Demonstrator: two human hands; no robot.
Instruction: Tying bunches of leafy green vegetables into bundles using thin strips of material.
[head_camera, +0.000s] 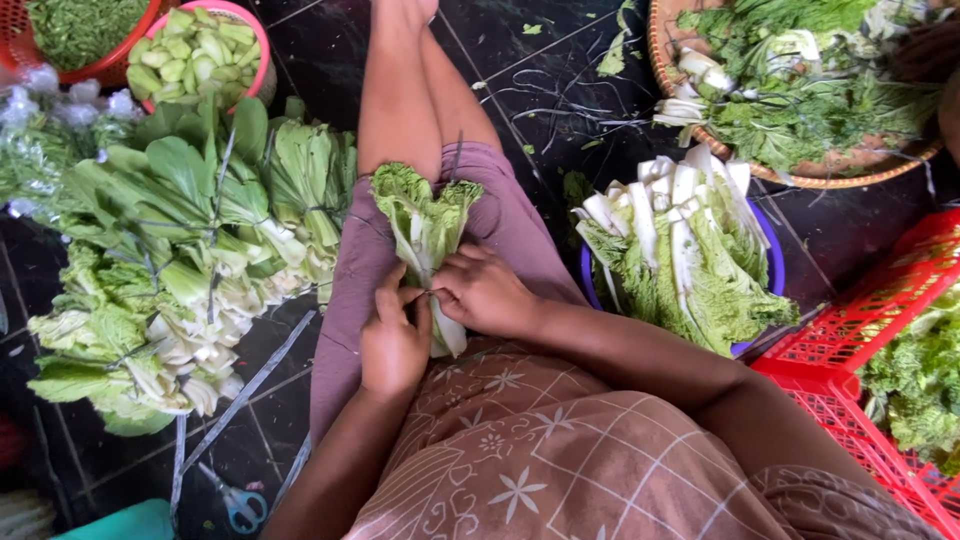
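Two hands (440, 315); one cabbage bundle (425, 225)

A single head-worn camera looks steeply down from above the seated person's chest, close over the lap and outstretched leg. The near-vertical view takes in the dark tiled floor (560, 90) on both sides, from the round woven basket (700, 140) at upper right to the red plastic crate (860, 330) at lower right.

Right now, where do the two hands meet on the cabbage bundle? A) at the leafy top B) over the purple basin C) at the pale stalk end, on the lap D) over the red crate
C: the left hand and right hand pinch the cabbage bundle near its pale stalk end, on the lap, leafy top pointing away.
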